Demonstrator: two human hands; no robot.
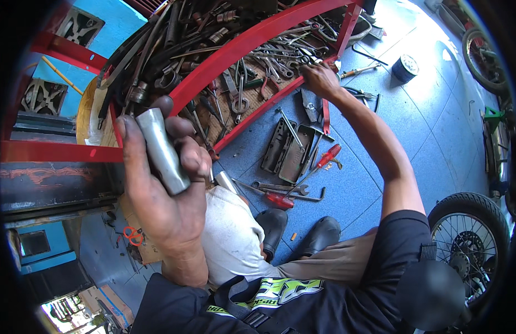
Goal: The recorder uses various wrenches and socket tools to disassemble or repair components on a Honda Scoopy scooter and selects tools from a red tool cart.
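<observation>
My left hand (171, 200) is raised close to the camera, its fingers curled around a short silver metal tube (164, 150) that looks like a tubular socket. The tube tilts, its upper end leaning left. My right hand (321, 80) reaches out to the front rail of a red metal rack (269, 106). Its fingers are bent down among the wrenches at the rack's right end; whatever they grip is hidden. Wrenches (277, 65), pliers, screwdrivers and sockets lie heaped on the rack's shelf around it.
On the blue tiled floor lie an opened dark case (291, 147), red-handled screwdrivers (328, 156), a combination wrench (269, 186) and a hex key. Farther right stand a small round can (405, 68) and a motorcycle wheel (470, 239). My dark clogs (319, 236) are below.
</observation>
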